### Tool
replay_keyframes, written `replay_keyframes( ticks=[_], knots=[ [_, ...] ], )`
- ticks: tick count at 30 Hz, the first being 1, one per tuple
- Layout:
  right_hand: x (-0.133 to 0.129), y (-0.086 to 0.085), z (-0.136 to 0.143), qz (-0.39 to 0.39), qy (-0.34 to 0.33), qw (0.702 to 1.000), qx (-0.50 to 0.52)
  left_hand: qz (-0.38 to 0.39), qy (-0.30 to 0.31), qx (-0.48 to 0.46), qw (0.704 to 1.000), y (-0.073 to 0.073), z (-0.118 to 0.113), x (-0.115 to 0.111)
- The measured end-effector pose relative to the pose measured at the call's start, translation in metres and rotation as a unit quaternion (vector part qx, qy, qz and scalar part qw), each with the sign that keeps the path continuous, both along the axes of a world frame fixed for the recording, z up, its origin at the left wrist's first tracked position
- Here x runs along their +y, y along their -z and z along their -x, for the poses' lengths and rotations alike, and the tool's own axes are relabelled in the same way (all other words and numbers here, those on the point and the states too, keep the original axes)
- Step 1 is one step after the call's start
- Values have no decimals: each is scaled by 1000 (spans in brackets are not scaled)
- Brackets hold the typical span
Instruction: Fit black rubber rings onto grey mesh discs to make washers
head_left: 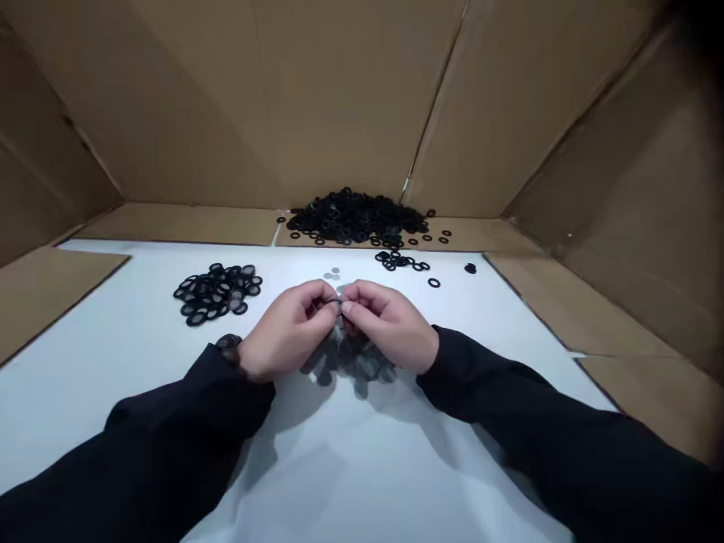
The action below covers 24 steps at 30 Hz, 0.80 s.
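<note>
A: Nearest, two dark sleeves [164,445] reach in from 8 and 4 o'clock. Beyond them?

B: Cardboard walls [351,90], then a white tabletop [339,475]. A heap of black rings [356,215] sits at 12 o'clock, disc-filled rings [218,290] at 9, loose grey discs [367,369] at 6.

A: And the fingers?

B: The left hand [291,328] and right hand [396,324] meet at the centre, fingertips pinching a small dark ring [339,303] above the discs.

A: What could go wrong?

B: I'd say it could spring loose if either pinch slackens, or twist if the thumbs press unevenly; dropped, it might vanish among the discs.

A: What's unclear?

B: Whether that ring holds a disc; thumbs cover most of it. Some discs hide beneath the hands, both sleeves run out of frame, and I can't identify the dark round item [229,342] by the left cuff.
</note>
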State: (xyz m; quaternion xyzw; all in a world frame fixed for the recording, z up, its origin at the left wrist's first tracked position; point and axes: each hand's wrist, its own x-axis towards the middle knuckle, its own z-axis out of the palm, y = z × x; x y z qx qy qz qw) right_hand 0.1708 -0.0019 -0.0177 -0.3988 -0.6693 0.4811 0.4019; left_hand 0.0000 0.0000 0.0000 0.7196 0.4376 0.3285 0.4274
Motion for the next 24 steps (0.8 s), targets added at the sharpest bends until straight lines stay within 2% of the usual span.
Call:
replay_keyframes(
  ticks=[5, 10, 18, 24],
  knots=[
    [-3, 2, 2, -14, 60, 997, -39, -42, -30, 23, 998, 2, -3, 0],
    [-6, 1, 3, -29, 81, 996, -35, -116, -41, 64, 990, 2, -5, -1],
    [-2, 5, 1, -20, 51, 998, -23, -55, -10, 47, 997, 4, -4, -1],
    [-5, 1, 2, -46, 67, 997, -13, -81, -29, 47, 995, 2, -6, 0]
  ],
)
